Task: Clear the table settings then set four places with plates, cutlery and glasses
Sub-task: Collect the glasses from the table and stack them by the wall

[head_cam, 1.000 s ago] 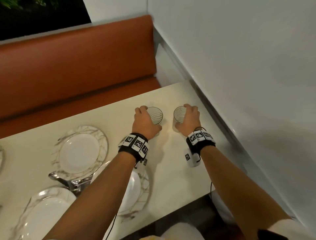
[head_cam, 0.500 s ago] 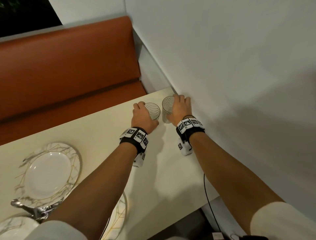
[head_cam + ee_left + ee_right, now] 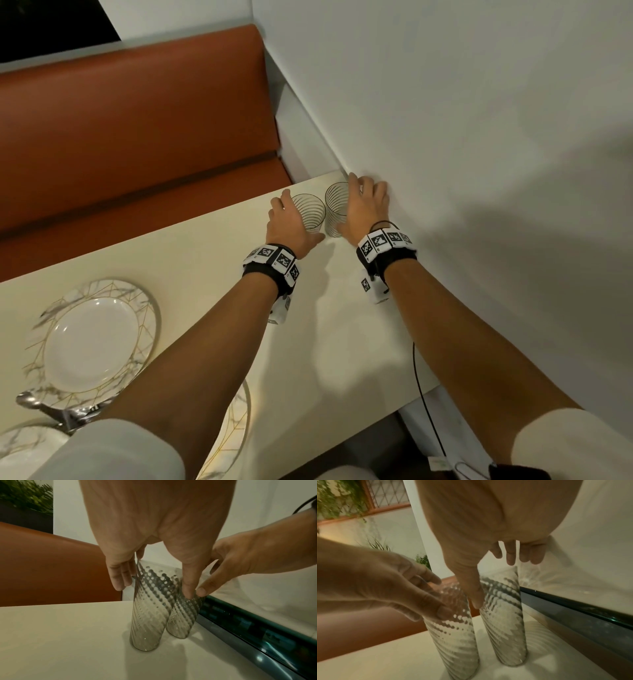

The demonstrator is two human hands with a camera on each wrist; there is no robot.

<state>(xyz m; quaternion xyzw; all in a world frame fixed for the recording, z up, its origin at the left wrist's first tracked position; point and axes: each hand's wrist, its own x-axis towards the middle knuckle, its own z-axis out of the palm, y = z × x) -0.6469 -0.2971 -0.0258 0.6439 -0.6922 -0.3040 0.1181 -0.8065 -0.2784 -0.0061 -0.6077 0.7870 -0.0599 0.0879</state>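
Each hand grips a ribbed glass: left hand [image 3: 286, 224] on one glass [image 3: 310, 212], right hand [image 3: 364, 205] on the other glass [image 3: 335, 205]. Both stand on the table [image 3: 205, 274], side by side in the far corner by the wall [image 3: 445, 102], likely parked clear of the plates [image 3: 92, 342].

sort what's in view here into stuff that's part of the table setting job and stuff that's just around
Part of the job:
left glass, held by the left hand
right glass, held by the right hand
plates
cutlery

Just around:
orange bench
white wall
black cable
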